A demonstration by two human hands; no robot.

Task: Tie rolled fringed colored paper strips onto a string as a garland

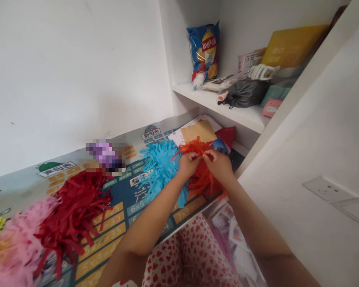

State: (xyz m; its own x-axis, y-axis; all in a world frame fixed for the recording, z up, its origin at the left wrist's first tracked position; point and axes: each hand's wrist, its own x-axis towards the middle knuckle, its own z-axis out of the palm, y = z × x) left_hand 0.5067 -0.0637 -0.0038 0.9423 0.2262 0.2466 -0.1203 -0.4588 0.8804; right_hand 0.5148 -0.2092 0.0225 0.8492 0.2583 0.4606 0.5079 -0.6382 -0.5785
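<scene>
- L hand (188, 164) & R hand (219, 164) close tog., thumbs + fingertips pinching the orange pom-pom (202, 181) near its top
- Orange pom-pom was right under fingers, strips fanned twd. & away from wearer
- Blue pom-pom (161, 171) lay just L of fingers
- Tan paper (199, 131) lay just beyond fingers
- Dk. red pom-pom (77, 203) sat well L of fingers
- Chips bag (205, 52) stood on shelf (224, 105), beyond & above fingers
</scene>
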